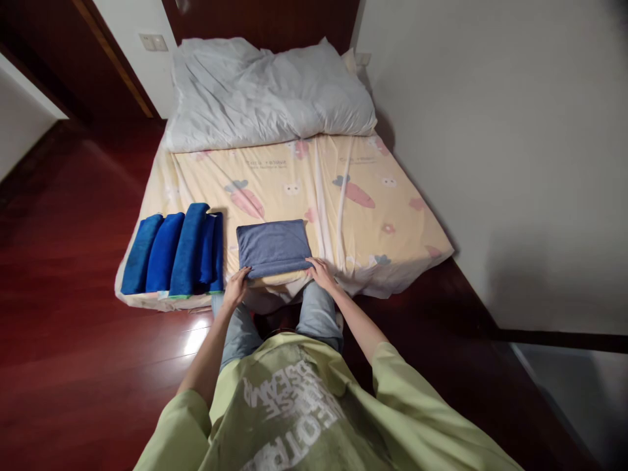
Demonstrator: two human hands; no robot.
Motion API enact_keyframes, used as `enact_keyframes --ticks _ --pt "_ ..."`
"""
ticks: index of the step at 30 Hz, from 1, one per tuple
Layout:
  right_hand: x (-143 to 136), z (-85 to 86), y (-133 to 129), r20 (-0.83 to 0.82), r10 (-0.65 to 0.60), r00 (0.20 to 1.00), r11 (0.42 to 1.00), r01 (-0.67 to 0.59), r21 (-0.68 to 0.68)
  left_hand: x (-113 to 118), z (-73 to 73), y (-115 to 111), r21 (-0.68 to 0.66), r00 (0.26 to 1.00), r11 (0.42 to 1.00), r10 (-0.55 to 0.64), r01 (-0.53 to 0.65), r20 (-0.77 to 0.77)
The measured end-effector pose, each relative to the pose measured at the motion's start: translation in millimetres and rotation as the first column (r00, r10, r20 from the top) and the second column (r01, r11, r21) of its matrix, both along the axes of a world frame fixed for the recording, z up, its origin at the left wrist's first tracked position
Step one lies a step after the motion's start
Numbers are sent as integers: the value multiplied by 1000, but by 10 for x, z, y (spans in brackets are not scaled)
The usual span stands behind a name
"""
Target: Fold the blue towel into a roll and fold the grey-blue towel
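Note:
A grey-blue towel [275, 243] lies on the bed in front of me, its near edge folded or rolled over into a narrow band. My left hand [237, 286] grips the near left corner of that band, fingers closed on the cloth. At the near right corner, my right hand [320, 271] pinches the other end. Left of the towel, several rolled or folded blue towels [189, 252] lie side by side along the bed's near left edge.
The bed [392, 222] has a yellow sheet with carrot and rabbit prints. A pale grey quilt [269, 98] is bunched across its far end. A white wall [515, 163] rises on the right, and dark red flooring [73, 314] extends on the left.

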State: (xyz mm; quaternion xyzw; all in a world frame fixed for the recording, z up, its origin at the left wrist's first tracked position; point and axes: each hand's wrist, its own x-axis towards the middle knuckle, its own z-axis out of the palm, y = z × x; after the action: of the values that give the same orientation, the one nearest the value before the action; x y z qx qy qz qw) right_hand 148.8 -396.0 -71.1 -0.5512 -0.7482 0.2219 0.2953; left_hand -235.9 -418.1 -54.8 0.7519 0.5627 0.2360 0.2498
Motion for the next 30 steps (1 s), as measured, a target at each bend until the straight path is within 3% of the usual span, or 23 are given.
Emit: enact_keyframes --ticks 8,14,21,30 --pt "76 -68 77 -159 -131 979 991 124 -55 -47 85 37 -41 976 977 211 -209 48" --pt "48 -169 137 -244 -227 943 970 196 -145 -69 17 25 -131 925 922 375 -365 57" --pt "15 -216 180 -192 -261 946 956 225 -189 -55 -104 61 -155 900 892 435 -425 31" --pt "-95 -91 152 -24 -307 951 922 291 -254 20 -37 16 -76 928 925 370 -373 -52"
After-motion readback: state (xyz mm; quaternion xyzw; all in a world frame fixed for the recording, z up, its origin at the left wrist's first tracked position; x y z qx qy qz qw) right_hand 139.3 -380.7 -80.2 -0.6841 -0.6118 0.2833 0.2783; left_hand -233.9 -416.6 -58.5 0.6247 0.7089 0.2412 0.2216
